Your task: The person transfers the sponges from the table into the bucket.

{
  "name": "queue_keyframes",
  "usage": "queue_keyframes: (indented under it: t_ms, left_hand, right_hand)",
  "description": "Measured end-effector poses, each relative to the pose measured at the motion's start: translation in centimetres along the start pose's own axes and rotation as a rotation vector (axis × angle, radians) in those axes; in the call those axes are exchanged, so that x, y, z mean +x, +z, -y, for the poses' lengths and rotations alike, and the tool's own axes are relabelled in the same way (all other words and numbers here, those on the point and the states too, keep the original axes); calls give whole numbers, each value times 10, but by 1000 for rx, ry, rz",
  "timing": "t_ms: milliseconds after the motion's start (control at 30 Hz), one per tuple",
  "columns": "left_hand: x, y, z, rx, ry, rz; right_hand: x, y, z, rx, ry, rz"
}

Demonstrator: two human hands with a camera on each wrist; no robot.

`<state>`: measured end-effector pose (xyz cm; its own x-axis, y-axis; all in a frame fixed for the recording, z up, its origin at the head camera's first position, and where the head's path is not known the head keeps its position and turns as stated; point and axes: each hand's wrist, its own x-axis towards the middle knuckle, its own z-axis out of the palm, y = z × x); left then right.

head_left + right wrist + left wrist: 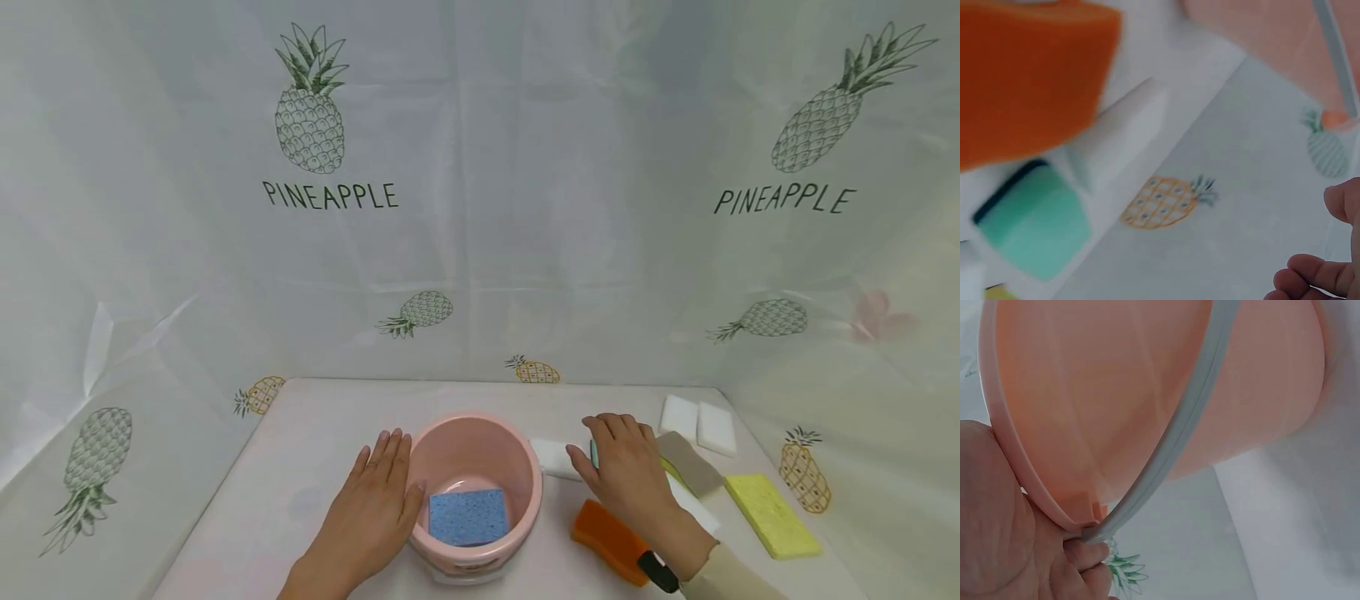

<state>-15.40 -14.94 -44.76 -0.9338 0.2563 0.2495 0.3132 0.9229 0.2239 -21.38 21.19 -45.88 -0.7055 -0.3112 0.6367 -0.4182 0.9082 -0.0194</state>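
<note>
A pink bucket (525, 492) stands on the table with a blue sponge (468, 517) lying in its bottom. My left hand (378, 492) lies flat against the bucket's left wall with straight fingers; in the left wrist view its thumb (1085, 556) sits under the rim beside the pale handle (1179, 437). My right hand (622, 467) hovers right of the bucket over a teal sponge (594, 452) and holds nothing. The right wrist view shows its fingertips (1310, 275) loosely bent and apart from the teal sponge (1035, 225), with a white sponge (1122, 131) and an orange sponge (1029, 81) nearby.
Right of the bucket lie a white sponge (553, 458), an orange sponge (606, 540), a grey-brown sponge (693, 465), a yellow sponge (772, 515) and two white blocks (697, 421). Pineapple-print sheeting walls the table (315, 433) on three sides.
</note>
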Motion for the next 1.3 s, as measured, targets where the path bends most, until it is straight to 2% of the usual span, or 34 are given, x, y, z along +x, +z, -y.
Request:
queue_keyframes:
  t_ms: [467,733,867,1000,1300]
  left_hand:
    - [-2,-1,2,6,14,-20]
    - [-1,0,2,-9,9,-21]
    - [-1,0,1,-20,7,-13]
    - [-1,0,1,-38,3,-2]
    - [0,0,1,-65,-4,24]
  right_hand:
    - [-70,-2,-80,-168,233,55]
    - [-110,-6,-131,-274,250,30]
    - [-125,-11,-148,-286,318,109]
    - [-136,-16,-161,-277,395,227]
    - [-163,-21,-195,-262,477,363]
